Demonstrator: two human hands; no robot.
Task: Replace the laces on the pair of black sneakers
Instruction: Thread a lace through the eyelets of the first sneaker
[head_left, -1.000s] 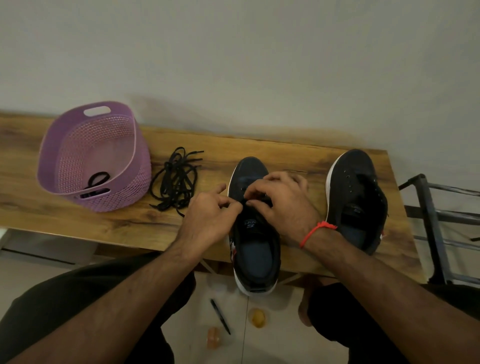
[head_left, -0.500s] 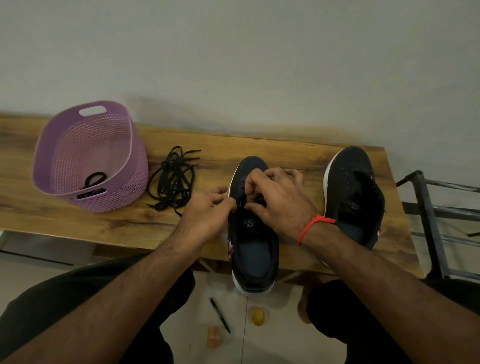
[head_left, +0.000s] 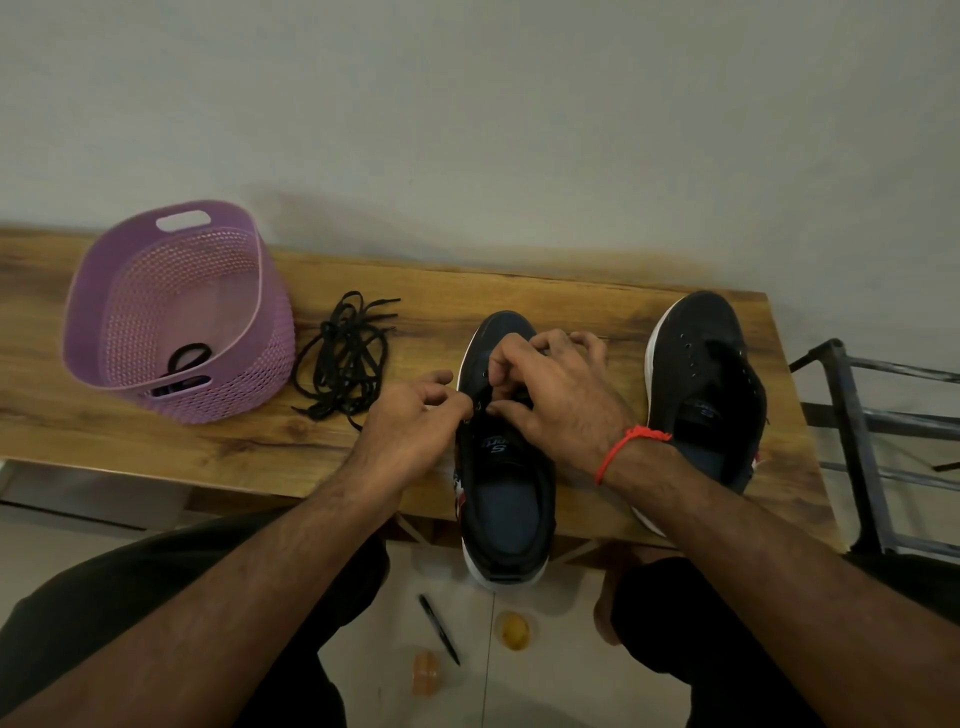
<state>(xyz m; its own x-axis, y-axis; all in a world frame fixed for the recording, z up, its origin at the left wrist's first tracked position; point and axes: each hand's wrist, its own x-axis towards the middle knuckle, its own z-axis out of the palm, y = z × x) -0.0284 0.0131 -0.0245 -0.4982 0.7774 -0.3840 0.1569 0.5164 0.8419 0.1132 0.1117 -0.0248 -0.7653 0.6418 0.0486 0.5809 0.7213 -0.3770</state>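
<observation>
Both hands are working centre frame: left hand (head_left: 410, 431) and right hand (head_left: 556, 395) are pinching at the near sneaker (head_left: 501, 467) eyelets; whether they're holding a lace, can't tell. Spare laces (head_left: 345, 356) are lying left on the worktop (head_left: 156, 441).

Two bare forearms reach forward from the bottom corners of the view, meeting near the middle of the desk's front edge. The left hand (head_left: 410, 436) is curled, thumb and forefinger pinched together at the side of a sneaker (head_left: 504, 467). The right hand (head_left: 561, 395) arches over the sneaker's top, fingers bent, with thumb and forefinger pinching near the eyelets; what they pinch is too small to tell. A red thread band (head_left: 626, 447) circles the right wrist. Dark-clad knees sit below both arms.
</observation>
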